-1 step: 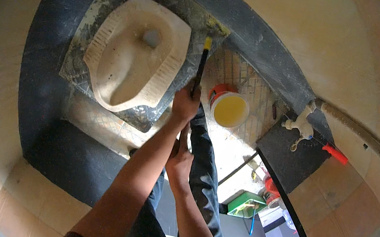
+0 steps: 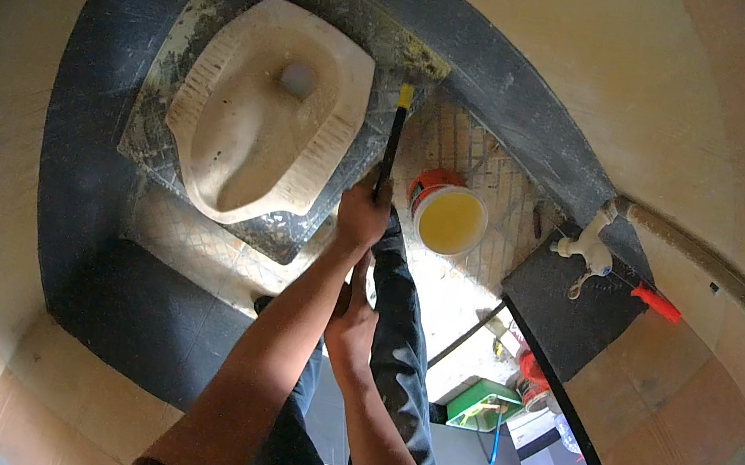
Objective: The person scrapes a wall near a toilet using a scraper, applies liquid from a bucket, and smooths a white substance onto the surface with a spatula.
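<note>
My left hand [image 2: 361, 216] is wrapped round a long black-handled tool [image 2: 392, 141] with a yellow tip [image 2: 405, 96], held over the stained slab beside a squat toilet [image 2: 230, 138]. My right hand [image 2: 354, 327] grips the same tool lower down, nearer my body; its fingers are partly in shadow. Just right of the tool stands a white-and-red bucket [image 2: 450, 221] holding yellow liquid. The grimy dark slab [image 2: 395, 47] round the toilet has yellowish residue at its upper right corner. My legs show behind both forearms.
On the right are a tap fitting [image 2: 588, 256] on a dark panel, a red-handled tool [image 2: 657, 305] and a pipe [image 2: 706, 263] along the tiled wall. Below right lie a green tray [image 2: 476, 405] and red containers [image 2: 535, 371]. Dark-bordered walls [image 2: 91, 133] surround the toilet.
The tool's yellow tip and both my hands have shifted slightly downward in the view, toward me. The surroundings also sit a little lower, as the view moved slightly.
</note>
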`<state>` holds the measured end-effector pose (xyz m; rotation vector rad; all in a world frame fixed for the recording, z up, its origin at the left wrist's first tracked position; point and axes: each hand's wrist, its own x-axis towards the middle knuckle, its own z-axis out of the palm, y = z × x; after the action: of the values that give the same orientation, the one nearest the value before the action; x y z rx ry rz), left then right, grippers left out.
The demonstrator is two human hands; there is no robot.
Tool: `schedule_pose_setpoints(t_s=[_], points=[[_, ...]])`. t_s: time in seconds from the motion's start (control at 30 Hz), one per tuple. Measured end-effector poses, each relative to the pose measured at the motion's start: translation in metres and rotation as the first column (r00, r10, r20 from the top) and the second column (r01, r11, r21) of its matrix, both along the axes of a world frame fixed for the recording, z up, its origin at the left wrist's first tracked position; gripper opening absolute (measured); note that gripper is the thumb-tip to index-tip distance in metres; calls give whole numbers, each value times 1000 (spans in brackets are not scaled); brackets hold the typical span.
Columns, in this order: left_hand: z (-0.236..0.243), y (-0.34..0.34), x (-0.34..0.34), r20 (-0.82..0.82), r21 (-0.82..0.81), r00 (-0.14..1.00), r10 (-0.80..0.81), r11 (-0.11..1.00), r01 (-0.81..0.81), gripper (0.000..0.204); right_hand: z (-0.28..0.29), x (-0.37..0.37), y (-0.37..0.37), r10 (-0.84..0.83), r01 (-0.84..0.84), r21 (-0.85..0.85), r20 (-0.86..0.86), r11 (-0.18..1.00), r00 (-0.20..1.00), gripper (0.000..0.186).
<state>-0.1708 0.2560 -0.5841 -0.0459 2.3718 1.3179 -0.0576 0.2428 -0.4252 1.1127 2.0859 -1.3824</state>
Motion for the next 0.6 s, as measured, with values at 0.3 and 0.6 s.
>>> schedule_pose_setpoints(t_s=[0.3,0.6], points=[[8,-8,-13,67,7,997,-32,999,32,33,15,-18,-13,-101,98,-80,-33,992,994,78],[11,3,7,127,38,990,60,997,-65,35,4,8,7,48,-48,12,26,999,999,70]])
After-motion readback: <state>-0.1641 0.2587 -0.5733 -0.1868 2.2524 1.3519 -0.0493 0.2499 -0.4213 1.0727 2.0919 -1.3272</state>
